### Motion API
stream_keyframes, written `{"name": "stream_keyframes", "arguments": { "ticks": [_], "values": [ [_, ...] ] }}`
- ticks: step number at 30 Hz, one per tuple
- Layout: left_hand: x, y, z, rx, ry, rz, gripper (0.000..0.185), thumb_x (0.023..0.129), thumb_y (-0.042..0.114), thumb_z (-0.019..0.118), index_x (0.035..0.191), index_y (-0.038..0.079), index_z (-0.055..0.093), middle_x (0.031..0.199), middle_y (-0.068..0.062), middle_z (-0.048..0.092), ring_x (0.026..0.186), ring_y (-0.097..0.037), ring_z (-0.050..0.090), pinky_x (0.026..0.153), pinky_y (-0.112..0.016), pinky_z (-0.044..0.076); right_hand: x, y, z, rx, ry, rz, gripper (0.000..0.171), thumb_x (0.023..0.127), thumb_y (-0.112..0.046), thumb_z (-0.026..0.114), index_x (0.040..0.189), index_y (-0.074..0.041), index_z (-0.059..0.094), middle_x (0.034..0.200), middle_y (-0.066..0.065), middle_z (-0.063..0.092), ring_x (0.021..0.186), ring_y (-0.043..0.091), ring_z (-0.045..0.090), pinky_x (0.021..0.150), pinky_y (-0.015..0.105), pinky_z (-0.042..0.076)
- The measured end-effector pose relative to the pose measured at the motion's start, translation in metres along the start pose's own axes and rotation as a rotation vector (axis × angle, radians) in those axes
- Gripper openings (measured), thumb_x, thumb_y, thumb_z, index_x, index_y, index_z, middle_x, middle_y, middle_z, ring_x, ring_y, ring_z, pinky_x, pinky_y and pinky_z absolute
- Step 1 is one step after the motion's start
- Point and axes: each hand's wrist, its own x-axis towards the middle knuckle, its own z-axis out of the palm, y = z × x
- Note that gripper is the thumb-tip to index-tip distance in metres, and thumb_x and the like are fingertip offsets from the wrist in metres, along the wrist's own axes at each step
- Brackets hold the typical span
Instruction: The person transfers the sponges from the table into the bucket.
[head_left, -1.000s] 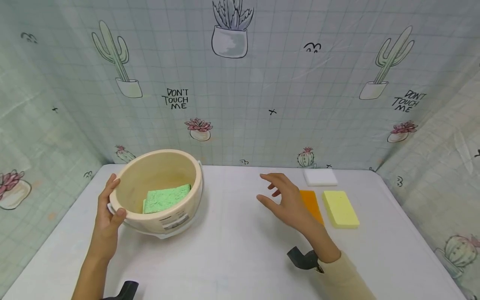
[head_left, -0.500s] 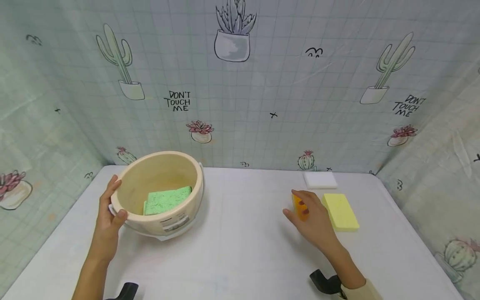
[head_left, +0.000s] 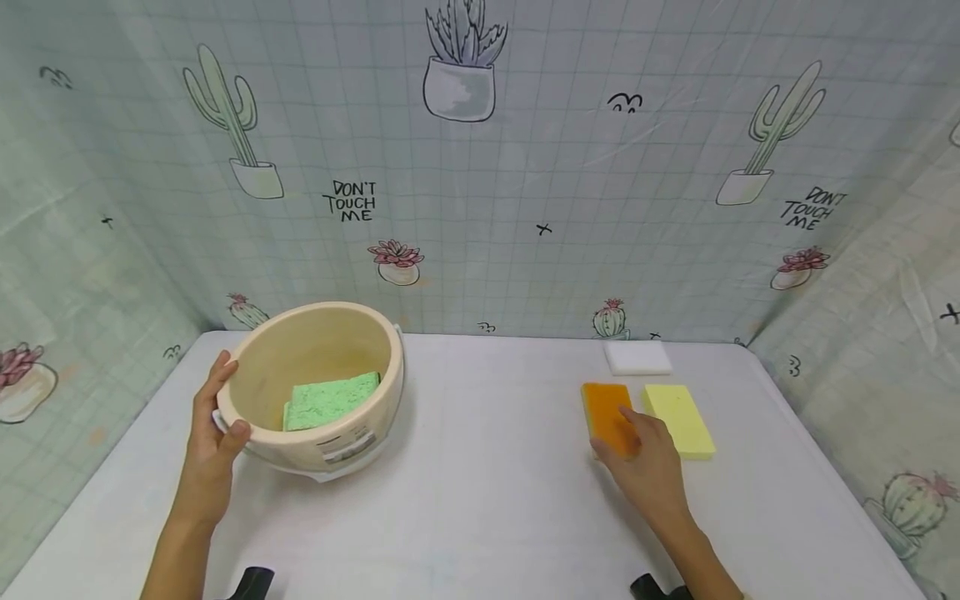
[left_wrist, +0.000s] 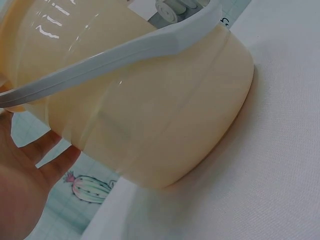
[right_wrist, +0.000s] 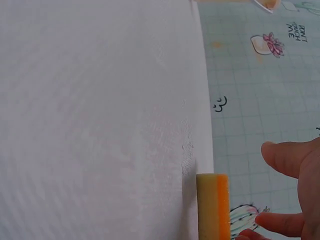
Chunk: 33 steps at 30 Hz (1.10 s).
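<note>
On the left, a cream bucket (head_left: 318, 346) stands tilted toward me, with green sponges (head_left: 333, 402) lying inside. My left hand (head_left: 210, 442) holds its left rim, thumb at the front edge and fingers along the outside. A grey handle (left_wrist: 110, 60) crosses the bucket's side in the left wrist view. Over the near end of an orange sponge (head_left: 604, 408) hovers my right hand (head_left: 654, 462), thumb on the left side and fingers on the right. In the right wrist view its thumb and fingers are spread above the sponge's orange top; the layer below is pale yellow.
A yellow sponge (head_left: 678, 421) lies just right of the orange one, close to my right hand. Behind them is a white block (head_left: 638, 358) near the table's back edge. Printed cloth (head_left: 480, 167) walls in the white table (head_left: 480, 500) at the back and sides.
My right hand has moved right and nearer to me, from left of the orange sponge to over its near end, uncovering its far part. The left hand keeps holding the bucket.
</note>
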Motion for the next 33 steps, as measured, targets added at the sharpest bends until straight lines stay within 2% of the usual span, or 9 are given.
{"name": "stream_keyframes", "arguments": {
  "ticks": [12, 19, 28, 33],
  "values": [
    [0.0, -0.002, -0.001, 0.002, -0.008, 0.01, 0.065, 0.093, 0.024, 0.061, 0.149, 0.016, 0.03, 0.159, 0.0, 0.007, 0.143, -0.02, 0.009, 0.105, -0.014, 0.025, -0.003, 0.013, -0.001, -0.055, -0.049, 0.164, 0.082, 0.085, -0.044, 0.069, 0.14, 0.007, 0.037, 0.126, 0.028, 0.042, 0.113, 0.042, 0.046, 0.093, 0.055, 0.04],
    [0.0, -0.002, -0.001, 0.0, -0.006, 0.006, 0.065, 0.092, 0.024, 0.062, 0.149, 0.016, 0.03, 0.159, 0.001, 0.007, 0.143, -0.02, 0.01, 0.104, -0.014, 0.026, -0.008, 0.016, 0.01, -0.032, -0.066, 0.249, 0.095, 0.081, -0.056, 0.068, 0.146, 0.001, 0.028, 0.133, 0.026, 0.035, 0.115, 0.039, 0.045, 0.096, 0.055, 0.039],
    [0.0, -0.003, -0.001, -0.008, -0.007, 0.019, 0.066, 0.092, 0.024, 0.062, 0.149, 0.015, 0.03, 0.159, 0.0, 0.007, 0.143, -0.02, 0.009, 0.104, -0.014, 0.026, -0.011, 0.013, 0.016, -0.05, -0.012, 0.29, 0.091, 0.081, -0.05, 0.07, 0.143, 0.002, 0.03, 0.125, 0.027, 0.032, 0.099, 0.04, 0.051, 0.082, 0.051, 0.045],
    [0.0, -0.004, -0.001, -0.006, -0.003, 0.026, 0.066, 0.092, 0.025, 0.062, 0.149, 0.014, 0.031, 0.159, 0.0, 0.008, 0.143, -0.02, 0.01, 0.104, -0.014, 0.026, -0.01, 0.014, 0.018, -0.042, 0.007, 0.273, 0.087, 0.081, -0.043, 0.072, 0.141, 0.006, 0.031, 0.123, 0.029, 0.033, 0.1, 0.041, 0.05, 0.085, 0.053, 0.044]
  ]
}}
